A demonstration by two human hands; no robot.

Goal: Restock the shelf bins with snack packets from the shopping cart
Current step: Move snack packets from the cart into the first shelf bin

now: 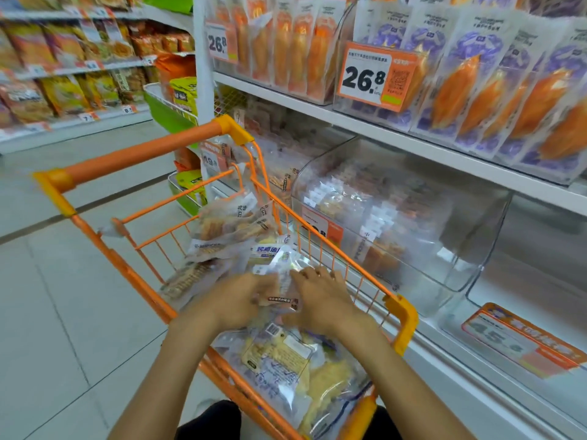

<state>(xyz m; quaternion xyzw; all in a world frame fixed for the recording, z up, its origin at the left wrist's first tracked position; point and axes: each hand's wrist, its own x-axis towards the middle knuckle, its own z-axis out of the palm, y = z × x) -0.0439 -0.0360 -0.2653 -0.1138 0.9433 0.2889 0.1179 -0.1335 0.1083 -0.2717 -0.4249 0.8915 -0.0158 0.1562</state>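
A person's 2 hands reach into an orange cart (pixel 401 308) full of snack packets. The left hand (pixel 233 301) and right hand (pixel 320 298) meet over one clear packet (pixel 283 282) near the cart's right rim, fingers curled onto its edges; the picture is blurred there, so how firm the hold is cannot be told. The packet looks light, thin and crinkly, likely slick, with brittle crackers inside, so it is best held by its sealed edges, not squeezed flat. More packets (pixel 276 357) lie heaped toward the cart's near corner. Just right of the cart, a clear shelf bin (pixel 451 268) stands part filled. The fingertips are hidden under film, labels are unreadable, and the cart's bottom is covered.
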